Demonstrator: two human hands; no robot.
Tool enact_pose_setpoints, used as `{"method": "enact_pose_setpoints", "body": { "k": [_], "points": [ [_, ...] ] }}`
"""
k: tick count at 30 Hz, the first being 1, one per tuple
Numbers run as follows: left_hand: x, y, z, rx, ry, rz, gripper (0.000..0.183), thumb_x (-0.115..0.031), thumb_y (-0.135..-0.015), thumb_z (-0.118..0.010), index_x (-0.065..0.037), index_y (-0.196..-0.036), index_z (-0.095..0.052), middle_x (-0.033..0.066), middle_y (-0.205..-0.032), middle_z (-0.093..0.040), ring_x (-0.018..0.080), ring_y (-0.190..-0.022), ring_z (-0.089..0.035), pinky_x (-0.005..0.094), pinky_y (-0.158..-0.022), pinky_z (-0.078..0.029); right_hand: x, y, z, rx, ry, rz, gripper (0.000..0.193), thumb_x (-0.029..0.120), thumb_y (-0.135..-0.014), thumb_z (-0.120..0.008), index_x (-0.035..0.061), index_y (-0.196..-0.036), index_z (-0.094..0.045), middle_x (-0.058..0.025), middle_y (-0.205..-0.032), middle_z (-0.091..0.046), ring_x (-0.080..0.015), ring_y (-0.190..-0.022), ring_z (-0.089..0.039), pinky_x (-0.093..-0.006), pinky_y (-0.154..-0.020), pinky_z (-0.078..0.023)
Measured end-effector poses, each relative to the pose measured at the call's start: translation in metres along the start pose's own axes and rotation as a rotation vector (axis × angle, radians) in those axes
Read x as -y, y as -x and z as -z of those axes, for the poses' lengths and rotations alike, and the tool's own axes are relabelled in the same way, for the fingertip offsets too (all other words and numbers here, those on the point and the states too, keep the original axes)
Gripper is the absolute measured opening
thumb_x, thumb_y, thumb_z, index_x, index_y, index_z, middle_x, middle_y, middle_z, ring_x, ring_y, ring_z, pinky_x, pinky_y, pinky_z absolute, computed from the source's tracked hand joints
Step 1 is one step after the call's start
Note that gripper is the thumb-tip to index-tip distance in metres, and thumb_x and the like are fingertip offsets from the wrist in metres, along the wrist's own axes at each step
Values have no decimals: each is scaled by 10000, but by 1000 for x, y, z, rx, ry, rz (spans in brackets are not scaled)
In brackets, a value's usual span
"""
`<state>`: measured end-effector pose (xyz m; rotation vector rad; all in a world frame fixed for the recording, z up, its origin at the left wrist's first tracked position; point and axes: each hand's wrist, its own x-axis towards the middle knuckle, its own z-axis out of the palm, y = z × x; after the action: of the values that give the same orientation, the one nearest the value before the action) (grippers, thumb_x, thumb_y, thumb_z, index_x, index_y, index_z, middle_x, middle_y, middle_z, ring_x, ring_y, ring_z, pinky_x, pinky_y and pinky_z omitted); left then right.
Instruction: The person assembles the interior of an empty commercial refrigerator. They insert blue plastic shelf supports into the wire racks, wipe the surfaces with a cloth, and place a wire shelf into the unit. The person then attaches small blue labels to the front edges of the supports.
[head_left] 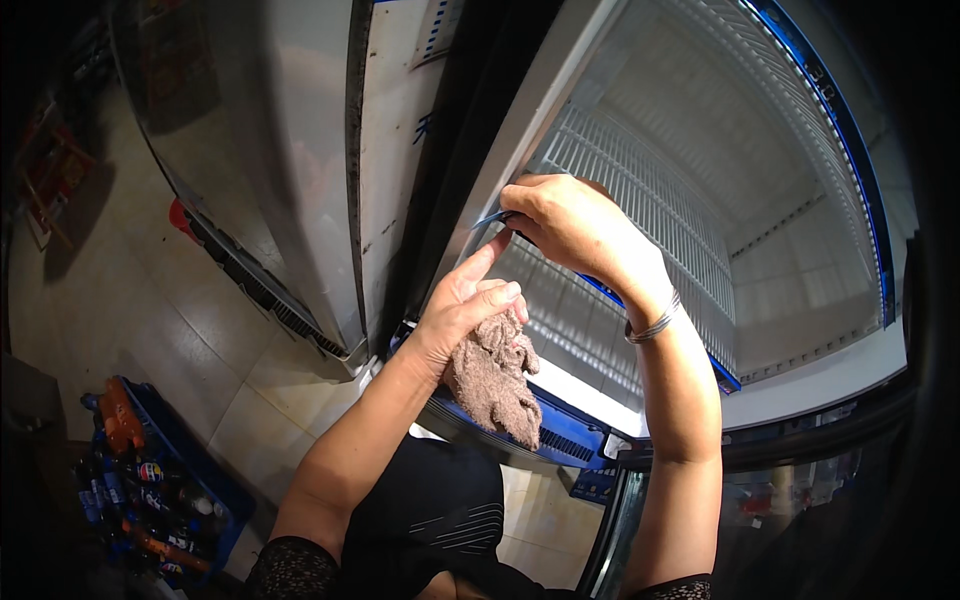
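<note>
A brown terry cloth [495,385] hangs crumpled from my left hand [455,315], gripped in the closed fingers. That hand's index finger points up to the inner side edge of an open white fridge [570,60]. Just above it, my right hand [565,215] pinches a thin dark-blue strip [490,218] at the front left corner of a white wire shelf [640,170]. The fingertips of both hands nearly meet there. My right hand hides part of the strip and the shelf's corner. A metal bangle [655,318] circles my right wrist.
The fridge's glass door [780,510] stands open at lower right. Left of the fridge is another large pale appliance [300,150] with a dark vent near the floor. A blue crate [225,490] full of drink bottles sits on the tiled floor [205,345] at lower left.
</note>
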<state>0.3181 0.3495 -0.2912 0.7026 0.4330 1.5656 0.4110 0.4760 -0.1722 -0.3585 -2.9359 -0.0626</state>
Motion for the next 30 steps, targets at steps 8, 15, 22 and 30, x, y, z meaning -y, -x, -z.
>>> {"method": "enact_pose_setpoints", "body": {
  "k": [8,15,22,30],
  "points": [
    [-3,20,-4,-217,-563,-260,568,-103,-927,-574,5,-1435,-343,71,-788,-645,95,-745,-604,234,-742,-477,1,-5,4,73,1,-68,138,77,-794,-665,-11,-762,-563,-154,-729,-611,-331,-716,-637,-397,-636,-504],
    [-37,18,-6,-427,-1168,-647,325,1,-836,-668,-27,-1144,-568,48,-730,-640,73,-662,-608,220,-626,-473,-8,0,5,62,-172,-62,132,94,-783,-684,-7,-841,-621,-164,-739,-619,-297,-682,-638,-376,-638,-501],
    [-45,1,-4,-470,-1462,-840,228,-46,-799,-714,-41,-1009,-624,78,-757,-648,159,-645,-626,265,-612,-477,-11,-4,9,128,-210,-115,126,128,-795,-647,15,-851,-653,-167,-732,-643,-337,-702,-635,-401,-651,-496],
    [-50,-6,-9,-448,-1423,-792,142,-54,-810,-703,-28,-918,-614,87,-754,-641,184,-670,-638,283,-627,-485,-13,-11,10,241,-163,-164,146,145,-798,-639,32,-889,-656,-153,-766,-652,-303,-723,-645,-394,-659,-494]
  ]
}}
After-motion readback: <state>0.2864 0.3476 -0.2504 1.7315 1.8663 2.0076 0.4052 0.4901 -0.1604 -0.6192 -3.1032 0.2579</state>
